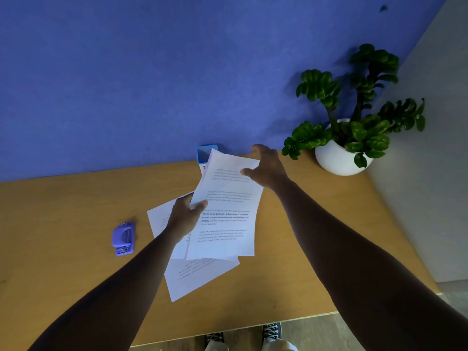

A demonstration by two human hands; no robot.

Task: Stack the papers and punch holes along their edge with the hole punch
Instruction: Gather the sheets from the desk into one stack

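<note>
A printed white sheet point(228, 206) is held lifted above the wooden table point(63, 262). My left hand point(186, 216) pinches its left edge, thumb on top. My right hand point(266, 165) grips its upper right corner, thumb on the printed face. Below it, other printed sheets point(195, 277) lie fanned and askew on the table, partly hidden by the raised sheet and my left arm. The purple hole punch point(123, 238) sits on the table to the left of the papers, apart from both hands.
A blue box point(203, 153) stands against the blue wall behind the papers, partly hidden by the raised sheet. A leafy plant in a round white pot point(339, 158) occupies the far right corner. The table's front edge runs just above my shoes.
</note>
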